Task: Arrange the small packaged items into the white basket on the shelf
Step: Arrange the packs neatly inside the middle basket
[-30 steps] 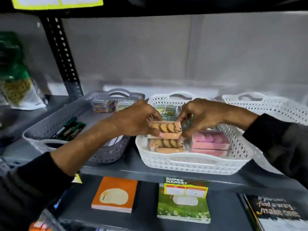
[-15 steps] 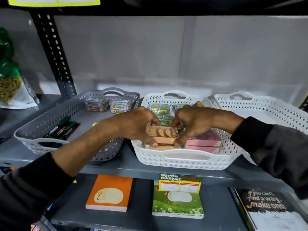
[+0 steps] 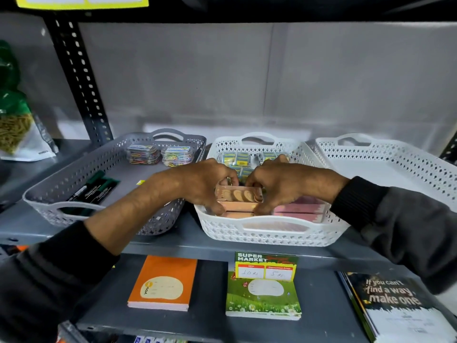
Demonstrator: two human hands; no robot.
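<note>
The white basket point(image 3: 269, 231) stands in the middle of the grey shelf. Inside it, my left hand point(image 3: 200, 183) and my right hand point(image 3: 279, 181) both grip an orange packet point(image 3: 238, 195) by its ends, resting it on a stack of like orange packets at the basket's front left. Pink packets point(image 3: 300, 209) are stacked beside it at the front right. Small yellow-and-blue packets point(image 3: 236, 158) lie at the back of the basket, partly hidden by my hands.
A grey basket point(image 3: 74, 209) on the left holds markers point(image 3: 95, 188) and boxes of coloured clips point(image 3: 159, 154). Another white basket point(image 3: 395, 167) stands to the right. Notebooks point(image 3: 163, 283) and a price tag point(image 3: 265, 267) sit on the lower shelf. A bag point(image 3: 17, 129) stands far left.
Both hands have lowered the orange packet from above the basket down onto the stack of orange packets inside it.
</note>
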